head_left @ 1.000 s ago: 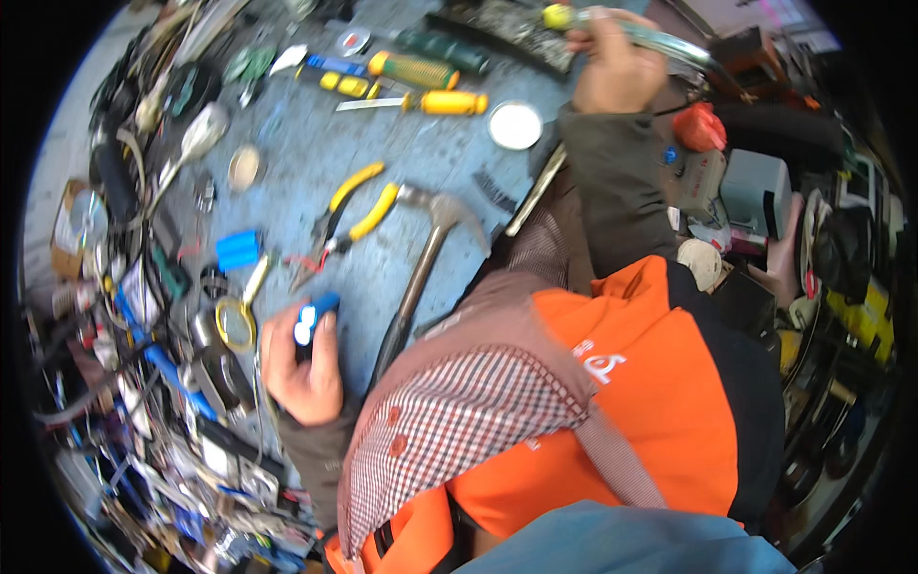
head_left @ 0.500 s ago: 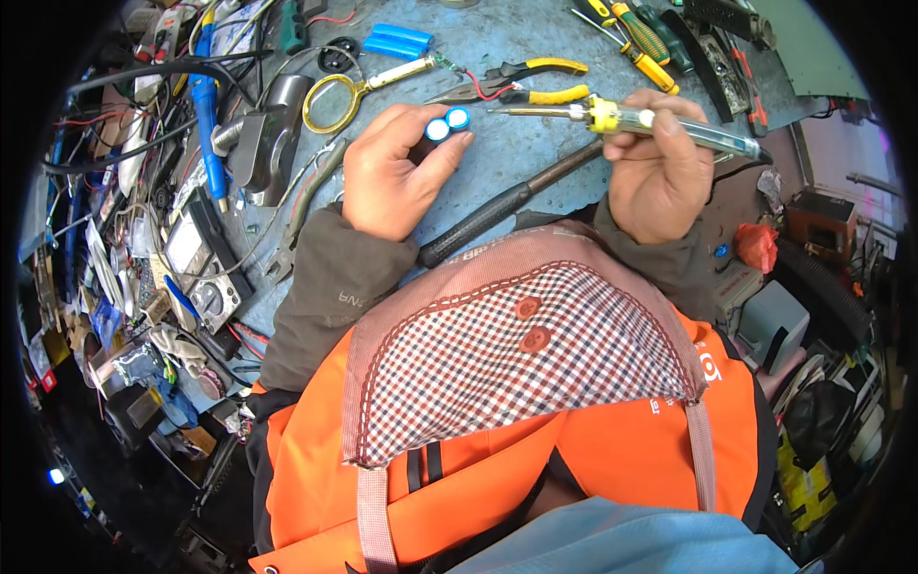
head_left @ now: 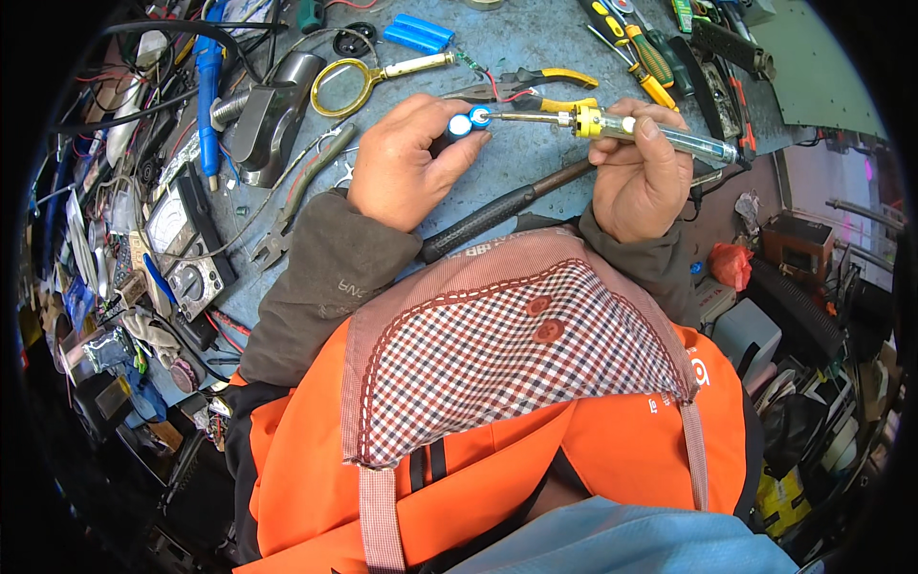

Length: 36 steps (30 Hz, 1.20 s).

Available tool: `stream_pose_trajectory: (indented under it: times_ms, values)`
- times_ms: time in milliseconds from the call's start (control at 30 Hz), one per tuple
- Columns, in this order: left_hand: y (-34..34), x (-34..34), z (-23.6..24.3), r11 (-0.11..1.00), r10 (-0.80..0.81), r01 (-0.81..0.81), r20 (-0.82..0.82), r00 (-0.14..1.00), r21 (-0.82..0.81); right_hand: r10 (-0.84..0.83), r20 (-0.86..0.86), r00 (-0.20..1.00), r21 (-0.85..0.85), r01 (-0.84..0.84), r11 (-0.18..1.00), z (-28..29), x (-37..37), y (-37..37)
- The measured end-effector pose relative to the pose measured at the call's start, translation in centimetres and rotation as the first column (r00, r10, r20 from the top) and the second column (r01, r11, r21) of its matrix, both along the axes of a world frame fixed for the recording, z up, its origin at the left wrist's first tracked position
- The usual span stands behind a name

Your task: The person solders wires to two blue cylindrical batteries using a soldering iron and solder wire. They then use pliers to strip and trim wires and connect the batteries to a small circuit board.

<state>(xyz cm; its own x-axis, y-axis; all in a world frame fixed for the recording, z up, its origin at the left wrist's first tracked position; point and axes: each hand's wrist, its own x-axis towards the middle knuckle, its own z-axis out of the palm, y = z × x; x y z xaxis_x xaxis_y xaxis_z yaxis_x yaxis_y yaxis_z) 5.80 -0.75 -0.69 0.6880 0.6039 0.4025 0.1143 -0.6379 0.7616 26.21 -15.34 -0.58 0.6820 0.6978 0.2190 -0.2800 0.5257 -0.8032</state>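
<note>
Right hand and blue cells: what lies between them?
The soldering iron: in the head view, its yellow collar and metal shaft span the gap from right hand to cells.

Pale lettering point(head_left: 351, 286) marks the dark sleeve point(head_left: 320, 251) behind the left grip point(head_left: 406, 161), the checked apron point(head_left: 478, 368), and the orange jacket point(head_left: 631, 459) below the right grip point(head_left: 639, 182).

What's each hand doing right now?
Left hand: closed, holding two blue, white-ended cylinders.
Right hand: closed, holding a yellow-collared soldering iron.

Blue worktop point(head_left: 535, 43); on it magnifier point(head_left: 372, 74), yellow-handled pliers point(head_left: 527, 77)
</note>
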Motion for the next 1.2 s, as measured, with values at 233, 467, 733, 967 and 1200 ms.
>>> stream_pose_trajectory:
  times_ms: [233, 467, 733, 967, 1200]
  values:
    - [0.01, 0.10, 0.21, 1.000, -0.001, 0.001, -0.005, 1.000, 0.002, 0.002, 0.007, 1.000, -0.003, -0.002, 1.000, -0.14, 0.05, 0.17]
    - [-0.03, 0.06, 0.31, 1.000, 0.001, -0.001, -0.015, 1.000, -0.014, -0.005, 0.009, 1.000, -0.004, 0.005, 1.000, -0.27, 0.19, 0.25]
    - [0.01, 0.04, 0.20, 1.000, -0.001, 0.001, -0.022, 1.000, -0.003, 0.005, 0.013, 1.000, 0.017, -0.005, 1.000, -0.41, 0.18, 0.20]
    - [0.13, 0.06, 0.11, 1.000, -0.004, 0.004, -0.015, 1.000, 0.024, 0.006, 0.021, 1.000, 0.024, -0.006, 1.000, -0.48, 0.26, 0.24]
    - [0.23, 0.02, -0.17, 1.000, 0.001, -0.001, -0.019, 1.000, 0.015, 0.000, 0.011, 1.000, 0.016, -0.001, 1.000, -0.41, 0.19, 0.32]
